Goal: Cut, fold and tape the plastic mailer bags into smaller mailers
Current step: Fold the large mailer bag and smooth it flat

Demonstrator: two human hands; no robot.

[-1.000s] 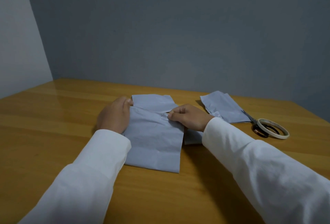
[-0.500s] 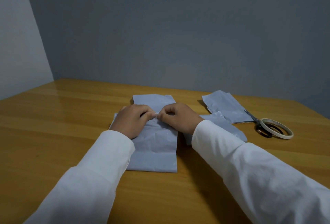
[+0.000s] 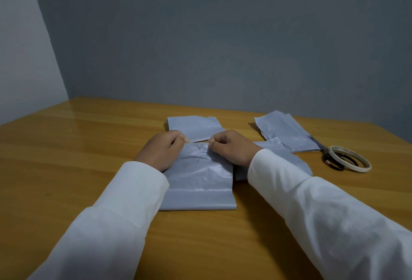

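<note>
A grey plastic mailer piece [image 3: 200, 181] lies flat on the wooden table [image 3: 66, 146] in front of me. My left hand [image 3: 161, 150] and my right hand [image 3: 231, 149] pinch its far edge, a small gap apart, with a short strip of tape stretched between the fingertips. A second grey piece [image 3: 194, 127] lies just beyond the hands. Part of another piece [image 3: 289, 157] shows under my right wrist. A further cut piece [image 3: 283, 130] rests at the back right.
Black-handled scissors [image 3: 323, 148] lie at the right, their handles under a roll of white tape [image 3: 347, 161]. Grey walls close off the table's far side and left.
My left hand came in from the mailer's left edge to its far edge beside my right hand. The two hands have since drawn slightly apart along that edge.
</note>
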